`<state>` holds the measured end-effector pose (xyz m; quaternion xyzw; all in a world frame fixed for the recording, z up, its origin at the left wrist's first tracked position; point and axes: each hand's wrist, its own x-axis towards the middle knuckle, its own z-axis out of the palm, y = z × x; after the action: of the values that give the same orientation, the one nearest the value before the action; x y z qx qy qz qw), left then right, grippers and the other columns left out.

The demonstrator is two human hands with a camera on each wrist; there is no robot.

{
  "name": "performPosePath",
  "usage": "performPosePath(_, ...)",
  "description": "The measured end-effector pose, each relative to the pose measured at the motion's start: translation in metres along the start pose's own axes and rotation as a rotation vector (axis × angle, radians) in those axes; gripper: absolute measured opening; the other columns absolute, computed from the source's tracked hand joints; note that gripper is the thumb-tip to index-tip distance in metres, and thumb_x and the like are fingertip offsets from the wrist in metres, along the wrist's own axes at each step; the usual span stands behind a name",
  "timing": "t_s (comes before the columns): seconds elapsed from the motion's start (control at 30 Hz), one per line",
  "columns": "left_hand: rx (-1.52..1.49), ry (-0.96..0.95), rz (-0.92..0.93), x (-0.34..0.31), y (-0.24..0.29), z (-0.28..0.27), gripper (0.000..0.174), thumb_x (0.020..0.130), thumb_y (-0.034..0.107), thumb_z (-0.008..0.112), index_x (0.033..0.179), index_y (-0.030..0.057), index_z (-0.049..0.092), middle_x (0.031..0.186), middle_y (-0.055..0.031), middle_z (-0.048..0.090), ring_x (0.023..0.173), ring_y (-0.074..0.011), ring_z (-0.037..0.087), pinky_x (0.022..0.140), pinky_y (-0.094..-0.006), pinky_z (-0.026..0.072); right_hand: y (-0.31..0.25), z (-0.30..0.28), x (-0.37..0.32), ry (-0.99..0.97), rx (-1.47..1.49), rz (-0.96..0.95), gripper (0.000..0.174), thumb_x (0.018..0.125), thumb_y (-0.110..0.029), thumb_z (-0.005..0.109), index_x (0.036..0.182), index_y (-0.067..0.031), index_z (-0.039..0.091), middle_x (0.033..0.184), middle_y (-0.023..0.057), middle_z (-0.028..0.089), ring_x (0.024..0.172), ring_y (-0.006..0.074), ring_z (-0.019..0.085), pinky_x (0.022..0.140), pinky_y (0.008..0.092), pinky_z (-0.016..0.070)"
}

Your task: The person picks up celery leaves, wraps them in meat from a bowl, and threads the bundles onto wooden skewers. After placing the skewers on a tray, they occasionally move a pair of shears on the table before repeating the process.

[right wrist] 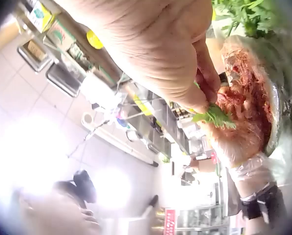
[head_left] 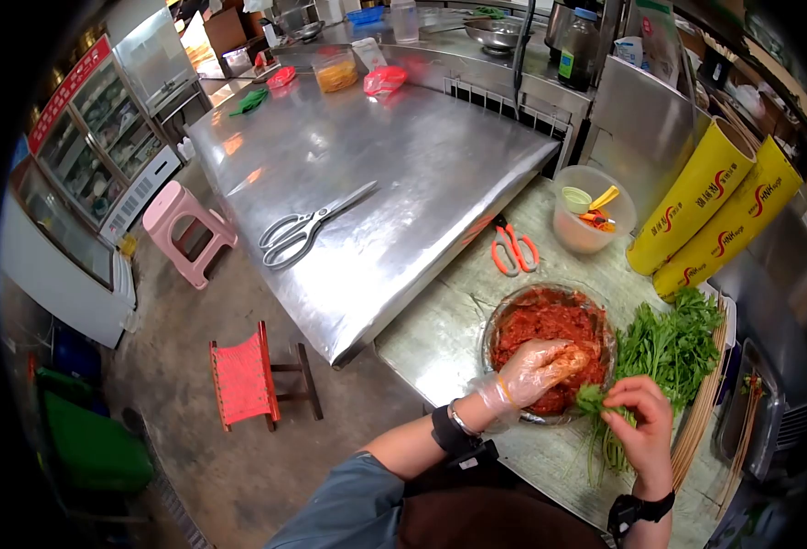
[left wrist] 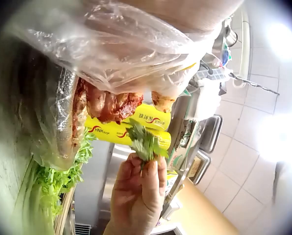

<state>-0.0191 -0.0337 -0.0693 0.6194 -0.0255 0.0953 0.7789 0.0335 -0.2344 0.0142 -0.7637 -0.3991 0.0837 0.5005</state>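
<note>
A clear glove smeared with red covers my left hand (head_left: 542,371), held over the right part of a bowl of red, sauce-coated meat (head_left: 541,320). Its fingers bend inward; whether meat lies within them cannot be told. My bare right hand (head_left: 643,423) pinches a green leafy sprig (head_left: 590,399) between thumb and fingers at the bowl's lower right edge. In the left wrist view the sprig (left wrist: 145,142) stands up from the right fingertips, below the reddened glove. The right wrist view shows the leaf (right wrist: 215,117) in front of the gloved hand (right wrist: 239,142).
Leafy greens (head_left: 664,343) and thin wooden sticks (head_left: 699,412) lie right of the bowl. Behind it are red-handled scissors (head_left: 515,249), a plastic tub (head_left: 594,215) and yellow film rolls (head_left: 696,197). Large scissors (head_left: 312,224) rest on the raised steel table (head_left: 376,137). A tray (head_left: 747,412) stands far right.
</note>
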Motion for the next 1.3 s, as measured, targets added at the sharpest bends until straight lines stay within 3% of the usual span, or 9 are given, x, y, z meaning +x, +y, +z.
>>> performPosePath(0.3,-0.407,-0.107,-0.105,0.004,-0.016,-0.006,0.033,0.090,0.007,0.060,0.121,-0.0013,0.054,0.111,-0.0056,0.062,0.098,-0.0110,0.059,0.084,-0.0246,0.0493,-0.005,0.022,0.043,0.067,-0.181,-0.120,0.016,0.066,0.004,0.072,0.077,-0.0024,0.062,0.088,0.0076,0.061,0.081,0.0201,0.059,0.071,0.0298,0.0473)
performPosePath(0.4,-0.522,-0.059,-0.169,0.001,-0.003,-0.003,0.023,0.088,0.000,0.060,0.111,-0.0016,0.060,0.103,-0.0034,0.063,0.094,-0.0092,0.059,0.083,-0.0242,0.0498,-0.002,0.022,0.044,0.030,-0.196,-0.103,0.016,0.067,0.001,0.072,0.080,-0.0030,0.064,0.090,0.0076,0.061,0.082,0.0206,0.059,0.072,0.0301,0.0471)
performPosePath(0.67,0.002,0.074,0.063,0.003,-0.021,0.006,0.023,0.087,0.005,0.058,0.109,0.0014,0.063,0.093,-0.0024,0.066,0.088,-0.0087,0.059,0.079,-0.0270,0.0482,-0.067,0.020,0.128,-0.143,-0.258,-0.339,0.015,0.079,-0.003,0.062,0.094,0.0000,0.062,0.088,0.0127,0.061,0.081,0.0266,0.059,0.072,0.0316,0.0469)
performPosePath(0.73,0.079,0.102,0.199,0.003,-0.013,0.006,0.021,0.084,0.008,0.059,0.104,0.0020,0.063,0.088,-0.0087,0.067,0.083,-0.0128,0.062,0.077,-0.0307,0.0486,-0.089,0.050,0.175,-0.281,-0.286,-0.539,0.014,0.082,-0.003,0.061,0.095,-0.0001,0.062,0.086,0.0129,0.060,0.079,0.0269,0.060,0.070,0.0321,0.0471)
performPosePath(0.83,0.144,-0.021,0.066,0.002,-0.007,0.000,0.015,0.083,0.009,0.059,0.096,0.0012,0.061,0.086,-0.0128,0.066,0.079,-0.0175,0.063,0.072,-0.0322,0.0482,-0.097,0.128,0.245,-0.453,-0.221,-0.739,0.015,0.084,-0.005,0.059,0.099,-0.0017,0.060,0.092,0.0153,0.061,0.082,0.0330,0.060,0.071,0.0367,0.0483)
performPosePath(0.87,0.117,-0.023,0.019,0.000,-0.002,0.000,0.022,0.085,0.014,0.057,0.105,0.0057,0.064,0.087,-0.0101,0.067,0.077,-0.0179,0.063,0.072,-0.0320,0.0498,-0.095,0.156,0.267,-0.484,-0.299,-0.822,0.021,0.083,-0.005,0.058,0.103,-0.0028,0.059,0.096,0.0151,0.061,0.089,0.0336,0.059,0.076,0.0386,0.0485)
performPosePath(1.0,0.150,0.055,0.230,0.005,-0.027,0.008,0.018,0.086,0.007,0.055,0.101,0.0020,0.062,0.090,-0.0133,0.066,0.077,-0.0214,0.062,0.071,-0.0333,0.0485,-0.068,0.271,0.330,-0.241,-0.298,-1.090,0.022,0.079,-0.005,0.055,0.101,-0.0040,0.059,0.098,0.0145,0.061,0.094,0.0335,0.058,0.081,0.0413,0.0473)
performPosePath(1.03,-0.025,-0.028,0.054,-0.002,0.006,0.001,0.018,0.083,0.004,0.056,0.100,0.0009,0.061,0.089,-0.0159,0.064,0.078,-0.0232,0.061,0.071,-0.0340,0.0473,-0.068,0.282,0.338,-0.349,-0.404,-1.045,0.019,0.079,-0.006,0.055,0.098,-0.0037,0.058,0.099,0.0150,0.061,0.094,0.0335,0.058,0.080,0.0418,0.0474)
performPosePath(1.3,-0.065,-0.047,0.190,0.007,-0.017,0.001,0.015,0.084,0.008,0.056,0.095,-0.0007,0.057,0.083,-0.0176,0.061,0.079,-0.0269,0.060,0.070,-0.0344,0.0461,-0.132,0.289,0.329,-0.863,-0.893,-0.787,0.016,0.089,-0.020,0.051,0.087,-0.0039,0.054,0.080,0.0159,0.063,0.079,0.0366,0.061,0.068,0.0469,0.0477)
